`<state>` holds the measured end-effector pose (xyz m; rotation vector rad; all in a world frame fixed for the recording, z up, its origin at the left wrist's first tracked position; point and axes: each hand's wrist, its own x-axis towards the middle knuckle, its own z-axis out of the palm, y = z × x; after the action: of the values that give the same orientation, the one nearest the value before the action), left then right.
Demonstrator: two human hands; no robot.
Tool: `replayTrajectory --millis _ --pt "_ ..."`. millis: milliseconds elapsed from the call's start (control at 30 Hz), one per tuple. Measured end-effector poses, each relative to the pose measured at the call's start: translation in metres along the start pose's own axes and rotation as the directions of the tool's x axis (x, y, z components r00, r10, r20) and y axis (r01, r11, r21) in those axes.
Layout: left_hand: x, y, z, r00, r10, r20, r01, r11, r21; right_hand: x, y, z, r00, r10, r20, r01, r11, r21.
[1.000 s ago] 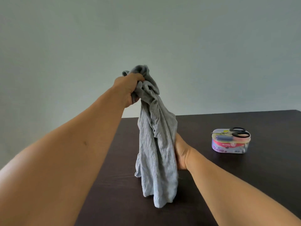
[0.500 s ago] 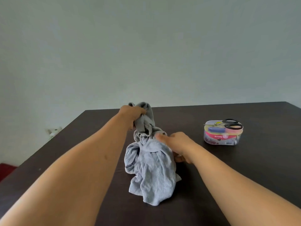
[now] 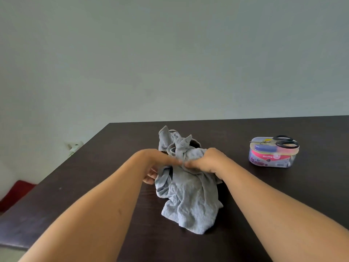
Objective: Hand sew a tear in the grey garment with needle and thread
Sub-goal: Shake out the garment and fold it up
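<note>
Hands are two in the view, and both hold the same thing: the left hand (image 3: 157, 163) and the right hand (image 3: 204, 161) meet fingertip to fingertip and pinch one fold of the grey garment (image 3: 187, 193). The garment is only one, a crumpled ribbed heap lying on the dark table (image 3: 105, 167), near the middle and between the two forearms. Its far part stands up in small peaks behind the hands; its near part spreads flat toward the viewer. To the far right, well apart from the cloth, stands one sewing kit box (image 3: 272, 157) of clear plastic, with one pair of black-handled scissors (image 3: 283, 142) lying on its lid. Needle and thread cannot be made out, and the tear is not visible among the folds. Most fingers are hidden behind the cloth. Both arms are cut off by the lower edge.
</note>
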<state>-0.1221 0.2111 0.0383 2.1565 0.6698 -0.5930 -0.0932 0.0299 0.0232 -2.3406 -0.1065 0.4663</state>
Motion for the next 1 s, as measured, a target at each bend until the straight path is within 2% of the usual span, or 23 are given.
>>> replayTrajectory --millis 133,200,300,400,467,567,733,800,900,1000 --pt "0.016 -0.001 0.018 0.998 0.06 0.019 -0.059 0.997 -0.049 0.017 0.003 0.011 0.999 0.009 0.049 -0.019 0.98 0.196" --pt "0.019 0.0 0.02 0.991 0.127 0.05 -0.116 0.975 -0.192 0.017 0.001 0.008 0.994 0.028 0.108 -0.056 0.963 0.262" --pt "0.016 0.01 0.01 0.968 0.244 0.049 -0.194 0.865 -0.463 0.023 -0.004 -0.003 0.987 0.044 0.153 -0.111 0.879 0.463" --pt "0.006 0.029 -0.007 0.931 0.364 0.019 -0.282 0.752 -0.596 0.031 -0.016 -0.015 0.993 -0.069 0.094 -0.008 0.767 0.642" --pt "-0.001 0.042 -0.018 0.912 0.404 -0.072 -0.357 0.692 -0.628 0.034 -0.029 -0.026 0.99 -0.137 0.031 0.075 0.705 0.705" --pt "-0.011 0.06 -0.035 0.852 0.466 -0.238 -0.501 0.595 -0.628 0.034 -0.054 -0.046 0.973 -0.225 -0.051 0.19 0.658 0.728" --pt "-0.033 0.071 -0.049 0.735 0.558 -0.385 -0.66 0.458 -0.596 0.028 -0.078 -0.065 0.927 -0.333 -0.175 0.35 0.597 0.722" --pt "-0.032 0.061 -0.046 0.748 0.549 -0.372 -0.646 0.477 -0.596 0.023 -0.072 -0.06 0.923 -0.349 -0.163 0.354 0.605 0.713" --pt "-0.021 0.033 -0.026 0.846 0.466 -0.258 -0.515 0.592 -0.62 0.016 -0.042 -0.035 0.947 -0.311 -0.077 0.279 0.683 0.675" --pt "-0.008 -0.003 0.002 0.913 0.378 -0.153 -0.375 0.632 -0.679 0.003 -0.004 -0.005 0.966 -0.259 -0.005 0.209 0.768 0.606"
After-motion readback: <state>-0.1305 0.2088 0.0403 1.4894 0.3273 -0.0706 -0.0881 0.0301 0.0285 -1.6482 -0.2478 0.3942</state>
